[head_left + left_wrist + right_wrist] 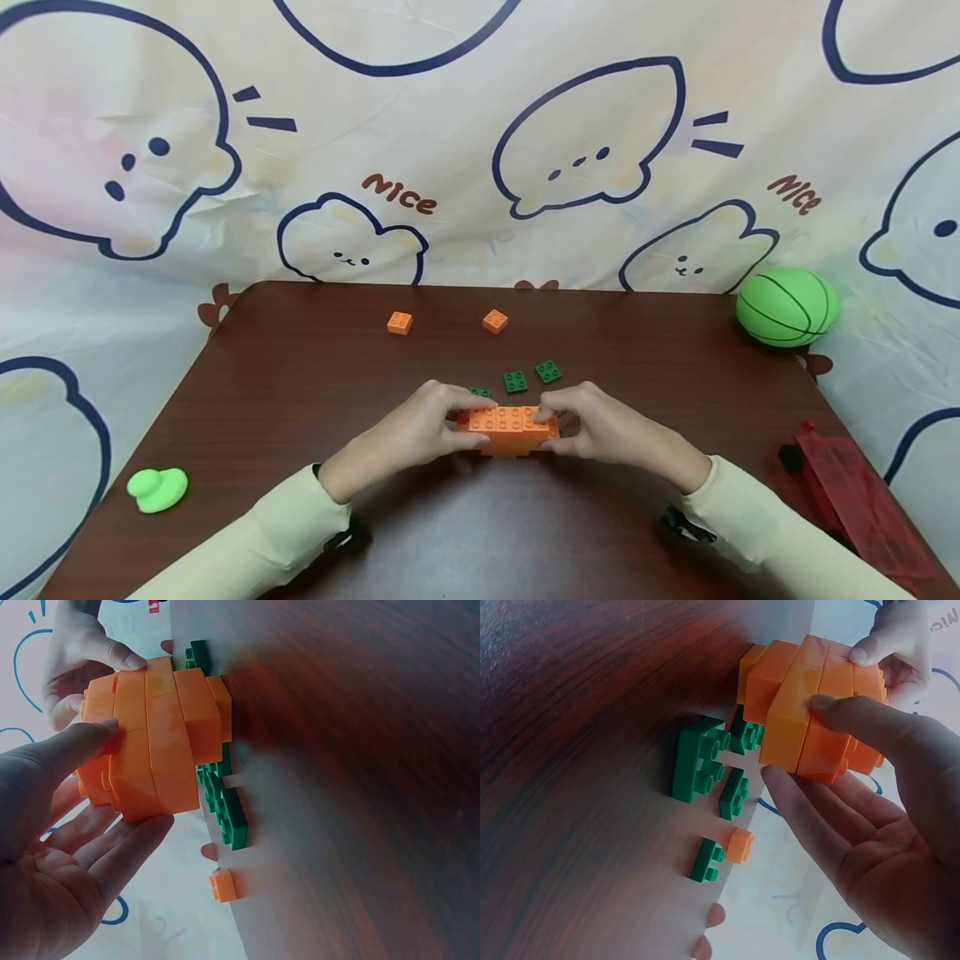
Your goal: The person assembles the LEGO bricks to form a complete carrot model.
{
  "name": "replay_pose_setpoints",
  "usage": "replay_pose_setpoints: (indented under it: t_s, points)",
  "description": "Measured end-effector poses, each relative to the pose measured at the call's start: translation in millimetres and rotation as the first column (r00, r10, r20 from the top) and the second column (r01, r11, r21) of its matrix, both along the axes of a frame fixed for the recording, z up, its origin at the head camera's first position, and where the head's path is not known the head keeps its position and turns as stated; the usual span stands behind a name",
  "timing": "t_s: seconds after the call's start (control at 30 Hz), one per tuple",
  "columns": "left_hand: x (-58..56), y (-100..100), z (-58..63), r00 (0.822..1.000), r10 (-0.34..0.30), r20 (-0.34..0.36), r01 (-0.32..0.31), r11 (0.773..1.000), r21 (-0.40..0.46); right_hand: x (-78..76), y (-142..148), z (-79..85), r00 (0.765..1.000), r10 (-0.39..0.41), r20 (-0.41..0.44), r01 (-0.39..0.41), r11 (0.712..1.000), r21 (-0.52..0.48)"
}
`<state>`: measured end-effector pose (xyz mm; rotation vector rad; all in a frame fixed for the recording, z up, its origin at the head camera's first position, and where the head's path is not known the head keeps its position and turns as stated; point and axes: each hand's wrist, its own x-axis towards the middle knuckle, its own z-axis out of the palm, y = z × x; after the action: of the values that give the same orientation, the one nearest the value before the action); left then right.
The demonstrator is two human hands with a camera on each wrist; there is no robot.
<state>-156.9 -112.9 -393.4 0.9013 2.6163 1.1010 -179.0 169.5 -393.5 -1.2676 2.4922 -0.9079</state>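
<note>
A block of stacked orange toy bricks (508, 430) is held between both hands near the middle of the table. Its layers narrow in steps toward the underside, and studs show on top. The left hand (420, 423) grips the block's left end, thumb on the near face and fingers on the far side. At the other end, the right hand (611, 423) pinches it, thumb in front and a finger over the top studs. Behind the block lie several green bricks (515, 382); a larger green brick (697, 761) shows in the right wrist view, partly hidden from the head.
Two loose orange bricks (400, 322) lie toward the table's back edge. A green ball (787, 306) sits at the back right corner. Along the right edge is a translucent red toy (862, 500) with black wheels. A small light-green toy (157, 490) lies at the left edge.
</note>
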Motion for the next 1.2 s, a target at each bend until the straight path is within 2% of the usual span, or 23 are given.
replay_pose_setpoints:
  t_s: [0.5, 1.2]
  points:
    - [-0.9, -0.8, -0.3, 1.000, 0.003, -0.014, -0.003, 1.000, 0.001, 0.2, 0.5, -1.1, 0.996, 0.018, -0.088, -0.018, 1.000, 0.005]
    - [0.7, -1.3, -4.7, 0.999, 0.003, -0.044, -0.002, 1.000, 0.012, -6.6, 3.1, -4.7, 0.996, 0.072, -0.058, -0.074, 0.996, -0.039]
